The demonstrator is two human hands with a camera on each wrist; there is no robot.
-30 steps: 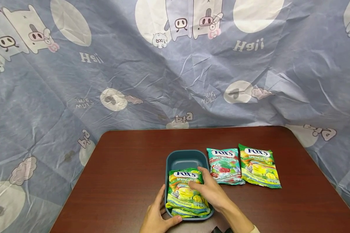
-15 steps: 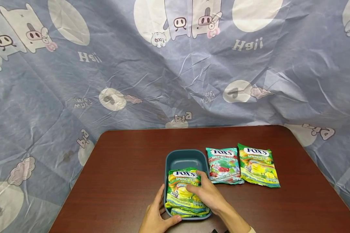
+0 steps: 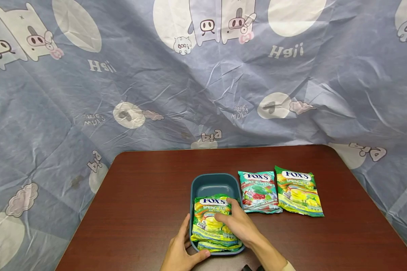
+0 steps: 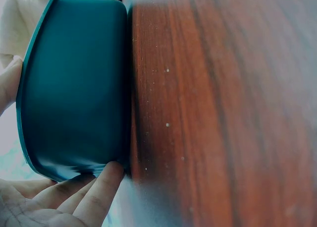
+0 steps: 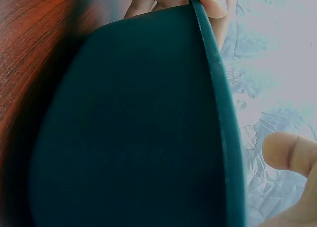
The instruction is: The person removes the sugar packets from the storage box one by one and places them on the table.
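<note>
A teal plastic bin (image 3: 214, 179) stands on the table. In it lies a green and yellow bag of Fox's Spring Tea candy (image 3: 210, 222), with the edge of another candy bag (image 3: 219, 246) showing below it. My left hand (image 3: 180, 251) grips the bin's near left corner, thumb at the rim; the left wrist view shows its fingers (image 4: 101, 192) against the outer wall. My right hand (image 3: 240, 223) rests on the upper bag, index finger near its top right corner and thumb across its front; its other fingers are hidden. That thumb (image 5: 282, 150) shows beyond the rim in the right wrist view.
Right of the bin lie a Fox's Mint Blossom bag (image 3: 259, 192) and another Spring Tea bag (image 3: 297, 194), side by side. The reddish-brown table (image 3: 149, 195) meets a blue printed cloth (image 3: 176, 113) at the back and sides.
The right index finger has drawn slightly back from beyond the bag's top corner onto its front. The left hand keeps its hold, and the whole head view has shifted a little.
</note>
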